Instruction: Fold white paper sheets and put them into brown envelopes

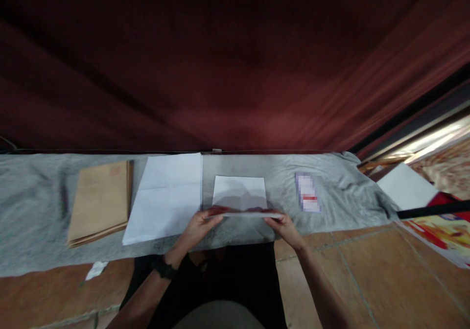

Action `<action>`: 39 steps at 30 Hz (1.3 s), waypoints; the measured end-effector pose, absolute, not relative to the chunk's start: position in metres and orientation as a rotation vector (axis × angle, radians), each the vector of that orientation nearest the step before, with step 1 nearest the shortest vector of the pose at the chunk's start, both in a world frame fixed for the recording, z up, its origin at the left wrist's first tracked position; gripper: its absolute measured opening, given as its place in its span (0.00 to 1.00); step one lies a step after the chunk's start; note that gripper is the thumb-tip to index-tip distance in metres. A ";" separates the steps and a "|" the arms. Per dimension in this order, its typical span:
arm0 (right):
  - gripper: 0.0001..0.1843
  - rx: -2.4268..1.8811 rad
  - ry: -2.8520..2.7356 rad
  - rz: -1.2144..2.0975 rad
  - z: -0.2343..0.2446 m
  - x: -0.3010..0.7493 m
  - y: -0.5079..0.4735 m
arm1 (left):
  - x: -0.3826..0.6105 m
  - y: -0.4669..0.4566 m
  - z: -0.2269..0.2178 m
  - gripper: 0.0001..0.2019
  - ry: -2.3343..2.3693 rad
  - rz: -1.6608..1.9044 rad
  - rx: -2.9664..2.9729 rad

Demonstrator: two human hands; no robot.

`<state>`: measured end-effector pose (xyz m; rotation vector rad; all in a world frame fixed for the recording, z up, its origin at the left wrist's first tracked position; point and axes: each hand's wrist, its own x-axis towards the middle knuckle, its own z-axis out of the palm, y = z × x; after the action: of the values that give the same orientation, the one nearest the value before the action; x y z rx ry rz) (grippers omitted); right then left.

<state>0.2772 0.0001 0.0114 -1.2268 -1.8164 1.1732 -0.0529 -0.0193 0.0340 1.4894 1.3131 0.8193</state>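
Note:
A white sheet of paper (239, 192) lies on the grey cloth (33, 206), its near part folded up into a raised edge. My left hand (198, 226) pinches the left end of that fold, fingers closed on it. My right hand (284, 226) grips the right end the same way. A dark band sits on my left wrist. The fold's near edge looks reddish and slightly blurred.
Left of the sheet lie a larger stack of white paper (165, 197) and a pile of brown envelopes (99, 201). A small printed card (308, 192) rests to the right. A dark red curtain (235, 59) hangs behind. Tiled floor (367, 270) and another white sheet (406, 187) are at right.

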 end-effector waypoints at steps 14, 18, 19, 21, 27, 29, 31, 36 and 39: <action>0.14 -1.264 -2.120 0.867 0.014 0.278 -0.002 | -0.056 -0.035 0.032 0.13 1.442 0.690 1.753; 0.20 -1.466 -1.982 0.779 0.014 0.263 0.008 | -0.041 -0.024 0.033 0.18 1.719 0.723 1.481; 0.20 -1.521 -1.957 0.737 0.012 0.259 0.010 | -0.038 -0.021 0.034 0.18 1.768 0.717 1.450; 0.21 -1.610 -1.922 0.669 0.009 0.254 0.013 | -0.032 -0.014 0.036 0.17 1.847 0.716 1.427; 0.22 -1.783 -1.875 0.550 0.003 0.246 0.018 | -0.027 0.006 0.042 0.11 2.066 0.493 1.523; 0.22 -1.831 -1.870 0.522 0.003 0.244 0.019 | -0.026 0.011 0.044 0.12 2.121 0.382 1.546; 0.22 -1.872 -1.869 0.497 0.003 0.242 0.019 | -0.026 0.014 0.046 0.13 2.156 0.305 1.570; 0.22 -1.954 -1.887 0.419 0.006 0.238 0.019 | -0.021 0.019 0.050 0.15 2.260 0.179 1.607; 0.22 -2.012 -1.938 0.269 0.007 0.234 0.019 | -0.017 0.021 0.052 0.17 2.308 0.118 1.628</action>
<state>0.2336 0.0188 0.0072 -2.0120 -1.9380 0.2686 -0.0168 0.0211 0.0519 1.6284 2.3081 0.1182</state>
